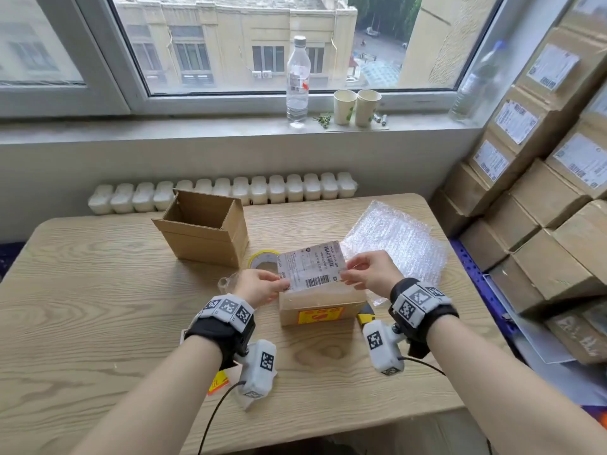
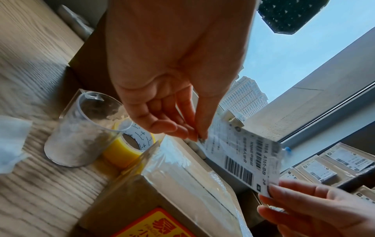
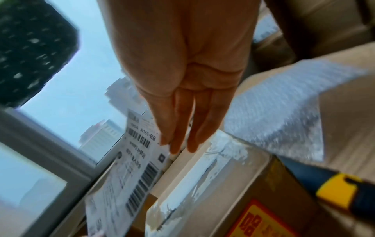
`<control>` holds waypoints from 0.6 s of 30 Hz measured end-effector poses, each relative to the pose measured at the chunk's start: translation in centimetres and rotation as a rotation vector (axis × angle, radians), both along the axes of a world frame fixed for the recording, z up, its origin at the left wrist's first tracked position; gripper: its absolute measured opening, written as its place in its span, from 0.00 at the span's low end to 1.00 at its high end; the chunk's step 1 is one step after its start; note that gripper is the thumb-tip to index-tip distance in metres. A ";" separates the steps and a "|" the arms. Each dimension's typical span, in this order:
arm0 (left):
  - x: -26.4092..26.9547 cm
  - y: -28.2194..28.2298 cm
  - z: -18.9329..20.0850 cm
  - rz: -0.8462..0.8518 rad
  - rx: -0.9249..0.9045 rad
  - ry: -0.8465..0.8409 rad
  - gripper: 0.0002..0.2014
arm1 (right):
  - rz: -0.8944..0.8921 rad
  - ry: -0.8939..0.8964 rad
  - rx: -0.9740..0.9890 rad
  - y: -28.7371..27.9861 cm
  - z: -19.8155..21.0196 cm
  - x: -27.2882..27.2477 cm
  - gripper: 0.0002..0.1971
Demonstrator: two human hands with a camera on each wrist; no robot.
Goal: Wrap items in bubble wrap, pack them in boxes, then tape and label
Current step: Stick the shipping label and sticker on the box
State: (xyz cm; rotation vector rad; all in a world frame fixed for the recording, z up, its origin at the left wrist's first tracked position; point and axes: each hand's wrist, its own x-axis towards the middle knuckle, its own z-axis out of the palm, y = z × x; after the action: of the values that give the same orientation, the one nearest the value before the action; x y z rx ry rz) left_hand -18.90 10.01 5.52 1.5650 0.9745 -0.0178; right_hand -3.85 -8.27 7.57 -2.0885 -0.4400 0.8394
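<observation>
A white shipping label (image 1: 312, 265) with barcodes hangs just above a taped cardboard box (image 1: 320, 305) that carries a red and yellow fragile sticker (image 1: 320, 315). My left hand (image 1: 262, 285) pinches the label's left edge and my right hand (image 1: 368, 269) pinches its right edge. The left wrist view shows the label (image 2: 243, 158) held over the box's clear-taped top (image 2: 182, 168). The right wrist view shows the same label (image 3: 134, 168) beside the fingertips (image 3: 176, 144), above the box (image 3: 213, 184).
An open empty carton (image 1: 203, 224) stands behind on the wooden table (image 1: 82, 290). A yellow tape roll (image 1: 262, 261), a clear cup (image 2: 81, 133), bubble wrap (image 1: 397, 238) and a yellow-black knife (image 1: 366, 315) lie around the box. Labelled boxes (image 1: 542, 198) are stacked at right.
</observation>
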 end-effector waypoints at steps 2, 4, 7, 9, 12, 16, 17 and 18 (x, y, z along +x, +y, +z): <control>0.7 -0.2 0.0 0.011 -0.013 -0.001 0.07 | -0.075 0.095 0.029 -0.3 -0.7 0.3 0.04; 1.3 -0.3 -0.2 0.018 0.018 0.008 0.08 | -0.133 0.157 0.029 -0.4 -1.7 0.5 0.05; 1.9 -0.3 -0.8 0.057 0.035 0.022 0.11 | -0.150 0.128 -0.004 -0.7 -2.9 0.7 0.05; 2.1 -0.5 -1.3 0.095 0.026 0.028 0.14 | -0.161 0.123 -0.017 -0.8 -3.6 0.9 0.04; 2.3 -0.7 -2.2 0.147 0.076 0.064 0.20 | -0.203 0.132 -0.060 -0.6 -4.7 1.3 0.17; 2.1 -1.1 -2.8 0.140 0.171 0.133 0.23 | -0.228 0.026 -0.130 -0.4 -5.4 1.1 0.25; 2.1 -1.3 -2.9 0.140 0.185 0.135 0.22 | -0.227 0.005 -0.133 -0.4 -5.5 1.1 0.24; 2.0 -1.5 -2.9 0.146 0.189 0.135 0.22 | -0.214 -0.019 -0.136 -0.3 -5.4 1.0 0.24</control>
State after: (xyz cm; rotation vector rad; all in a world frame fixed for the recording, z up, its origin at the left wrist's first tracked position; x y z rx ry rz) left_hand -16.88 8.51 2.60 1.6771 1.2245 0.0734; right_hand -2.88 -8.62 2.13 -2.2227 -0.1684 0.7409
